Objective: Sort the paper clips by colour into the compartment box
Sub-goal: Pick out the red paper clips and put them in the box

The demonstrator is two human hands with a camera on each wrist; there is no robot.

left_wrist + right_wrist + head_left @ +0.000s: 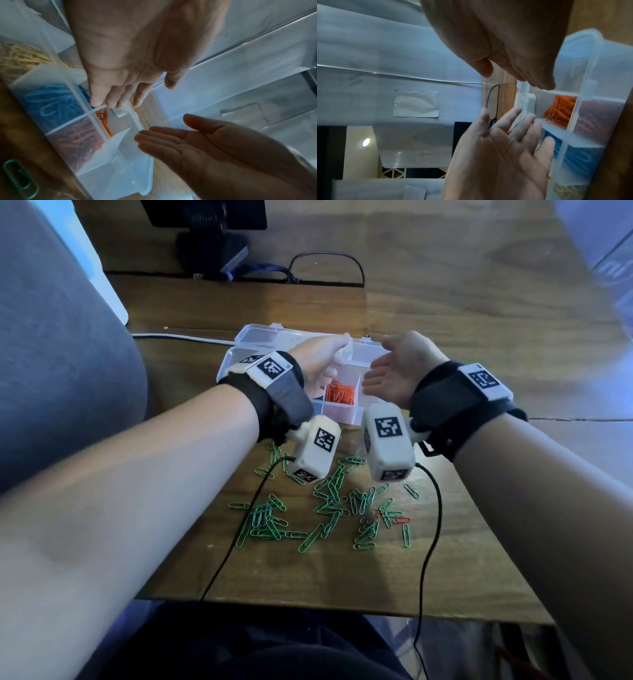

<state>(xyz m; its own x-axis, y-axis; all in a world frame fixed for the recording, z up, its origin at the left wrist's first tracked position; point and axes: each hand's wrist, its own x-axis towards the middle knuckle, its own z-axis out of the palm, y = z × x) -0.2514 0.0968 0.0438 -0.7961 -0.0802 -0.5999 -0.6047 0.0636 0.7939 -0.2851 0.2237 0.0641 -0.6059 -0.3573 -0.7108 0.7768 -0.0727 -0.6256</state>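
Mid-sort, judged at a drop: left hand point(322, 361) and right hand point(399, 371) both spread, empty, over compartment box point(371, 354), orange clips point(340, 393) under left fingers. Green clips point(329, 508) behind both wrists next, probably pinch or scoop. No readable writing, only coded wrist markers

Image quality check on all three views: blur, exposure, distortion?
Head: sharp centre, green paper clips crisp, wide-angle stretch and blur at the edges. Left wrist: dim, bluish, left hand close and soft. Right wrist: motion blur on the left hand's fingers, compartment box soft.
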